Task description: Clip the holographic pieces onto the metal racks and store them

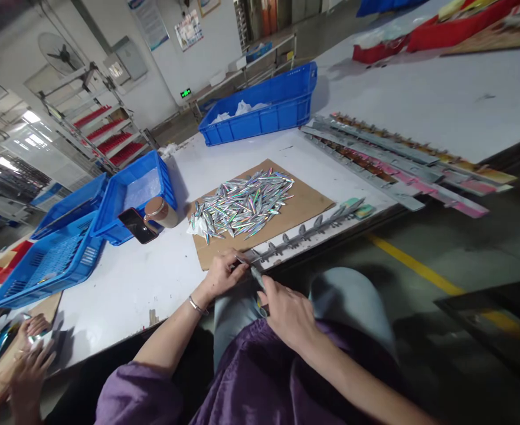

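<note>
**Holographic strips at the table edge**

Workshop floor with a yellow line runs beside a long white table (122,289), and a brown cardboard sheet (306,203) on it serves as the landmark. On the middle of the cardboard lies a heap of shiny, pointed holographic pieces (242,206). Along the cardboard's near edge rests a grey clip rail (306,231), reaching toward the person. At the rail's near end, just off the cardboard's near corner, the left hand (222,274) has its fingertips pinched together on a thin silvery piece (256,275). The right hand (288,313), nearer the body, is curled shut around the other end of that piece, over the lap. Left of the cardboard stand a brown-lidded jar (160,211), a dark phone (138,225) and blue crates (131,195); beyond it sits another blue crate (260,112). Right of it lie long grey and pink racks (396,159). Far to the left, a co-worker's hands (27,360) handle more shiny pieces.
</note>
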Demonstrator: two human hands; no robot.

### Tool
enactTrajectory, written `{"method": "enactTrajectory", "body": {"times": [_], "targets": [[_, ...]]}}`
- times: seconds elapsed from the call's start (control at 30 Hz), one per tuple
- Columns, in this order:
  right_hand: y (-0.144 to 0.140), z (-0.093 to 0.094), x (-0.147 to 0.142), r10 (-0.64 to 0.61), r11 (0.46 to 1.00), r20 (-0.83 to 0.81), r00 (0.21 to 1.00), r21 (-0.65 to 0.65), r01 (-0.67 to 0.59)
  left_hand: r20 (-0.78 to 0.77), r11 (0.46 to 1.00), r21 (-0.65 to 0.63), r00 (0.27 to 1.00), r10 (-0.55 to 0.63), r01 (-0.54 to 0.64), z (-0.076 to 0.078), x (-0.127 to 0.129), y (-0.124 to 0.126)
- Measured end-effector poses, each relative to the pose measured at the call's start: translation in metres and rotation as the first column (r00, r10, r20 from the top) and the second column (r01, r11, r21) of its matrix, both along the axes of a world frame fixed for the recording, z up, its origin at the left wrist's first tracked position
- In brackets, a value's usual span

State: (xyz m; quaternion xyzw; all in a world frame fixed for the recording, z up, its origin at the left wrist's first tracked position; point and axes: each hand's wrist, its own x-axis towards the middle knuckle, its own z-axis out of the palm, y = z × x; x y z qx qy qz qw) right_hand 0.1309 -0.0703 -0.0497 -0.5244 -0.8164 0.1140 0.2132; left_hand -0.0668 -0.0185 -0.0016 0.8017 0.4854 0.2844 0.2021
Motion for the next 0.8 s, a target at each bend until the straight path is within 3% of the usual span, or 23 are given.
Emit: {"method": "enactTrajectory", "body": {"times": [0.13, 0.23, 0.3, 0.4, 0.5, 0.63, 0.73, 0.8], "targets": [[0.001, -0.012, 0.004, -0.105, 0.975, -0.238, 0.965, -0.214, 0.054, 0.008, 1.000, -0.028, 1.000, -0.010, 0.010, 0.003, -0.003, 0.000], [-0.001, -0.020, 0.002, -0.149, 0.978, -0.314, 0.938, -0.186, 0.093, -0.002, 0.998, -0.068, 1.000, -0.003, 0.003, 0.013, -0.019, 0.012], [-0.003, -0.023, 0.000, -0.150, 0.984, -0.343, 0.927, -0.143, 0.106, -0.066, 0.986, -0.032, 0.985, 0.162, -0.165, 0.019, -0.035, 0.029], [-0.005, -0.024, -0.003, -0.164, 0.985, -0.372, 0.914, -0.112, 0.132, -0.197, 0.896, -0.010, 0.879, 0.434, -0.444, 0.020, -0.050, 0.057], [-0.004, -0.022, -0.003, -0.171, 0.984, -0.378, 0.910, -0.117, 0.136, -0.259, 0.840, -0.042, 0.818, 0.513, -0.540, 0.012, -0.050, 0.078], [-0.004, -0.019, 0.003, -0.138, 0.981, -0.399, 0.907, -0.184, 0.068, -0.154, 0.777, -0.104, 0.782, 0.604, -0.620, -0.001, -0.040, 0.090], [-0.009, -0.017, 0.006, -0.179, 0.953, -0.526, 0.831, -0.303, 0.013, -0.050, 0.742, -0.201, 0.764, 0.644, -0.639, -0.003, -0.039, 0.087], [-0.015, -0.016, 0.005, -0.243, 0.900, -0.676, 0.696, -0.424, -0.097, 0.014, 0.727, -0.290, 0.757, 0.653, -0.622, -0.001, -0.042, 0.079]]}}
